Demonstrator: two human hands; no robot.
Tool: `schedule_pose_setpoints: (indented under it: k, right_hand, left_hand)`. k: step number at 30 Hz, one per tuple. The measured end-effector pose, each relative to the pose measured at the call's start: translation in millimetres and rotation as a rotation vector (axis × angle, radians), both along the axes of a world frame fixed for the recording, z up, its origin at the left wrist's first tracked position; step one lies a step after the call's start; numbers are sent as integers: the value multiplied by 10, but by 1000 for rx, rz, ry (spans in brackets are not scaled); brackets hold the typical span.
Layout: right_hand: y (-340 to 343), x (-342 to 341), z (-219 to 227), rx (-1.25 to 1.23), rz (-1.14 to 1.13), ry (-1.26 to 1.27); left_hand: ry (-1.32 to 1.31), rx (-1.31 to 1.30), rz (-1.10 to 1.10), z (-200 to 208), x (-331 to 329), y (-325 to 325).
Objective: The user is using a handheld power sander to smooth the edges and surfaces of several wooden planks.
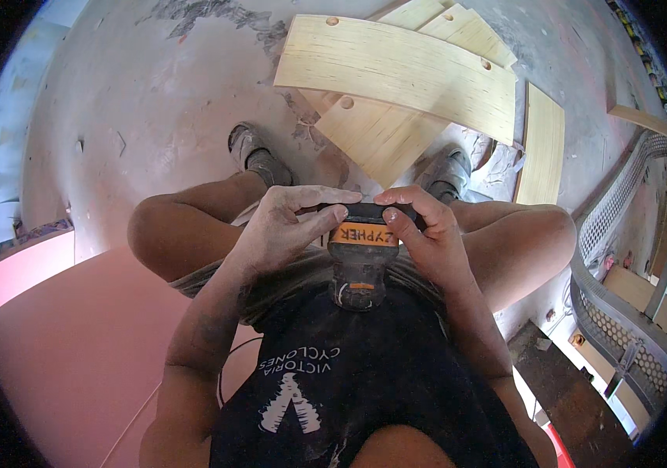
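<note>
A black power tool with an orange label (362, 261) is held between both hands, close to my chest and above my knees. My left hand (283, 226) grips its left side, the thumb lying across the top near the label. My right hand (423, 230) clasps its right side, with the thumb pressing on the label's edge. Both hands are dusty. The tool's lower part points toward my dark shirt.
Pale plywood boards with drilled holes (396, 66) lie stacked on the dusty concrete floor (154, 93) ahead of my two shoes (251, 152). A narrow plywood strip (544, 144) lies to the right. A pink sheet (76, 335) fills the lower left. Perforated metal mesh strips (622, 195) curve along the right.
</note>
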State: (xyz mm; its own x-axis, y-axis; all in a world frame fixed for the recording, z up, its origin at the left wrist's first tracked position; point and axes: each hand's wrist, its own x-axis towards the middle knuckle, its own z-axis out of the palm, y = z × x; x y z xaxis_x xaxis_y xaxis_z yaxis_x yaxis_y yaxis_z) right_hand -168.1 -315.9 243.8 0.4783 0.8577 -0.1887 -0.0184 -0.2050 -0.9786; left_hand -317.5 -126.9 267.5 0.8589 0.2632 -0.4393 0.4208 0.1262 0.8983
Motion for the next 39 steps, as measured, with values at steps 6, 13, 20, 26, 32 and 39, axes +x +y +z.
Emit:
schedule_pose_setpoints:
  k: [6,13,20,26,32,39]
  right_hand:
    - [13,7,34,10,1,-30]
    - [31,38,82,32,26,-175]
    - [95,112,200,-49,98,-265]
    - [84,79,224,-15,67,-160]
    - [6,276,224,-7,259,-134]
    - [-12,306,228,-44,235,19]
  left_hand:
    - [26,16,45,65,9,-51]
    - [-19,171,63,89,52,-168]
    - [-70,311,20,129,64,-191]
    - [-60,190,35,138,50,-200]
    - [-120,82,12,53,5,-151]
    - [-98,57,-23,23,-14,-101]
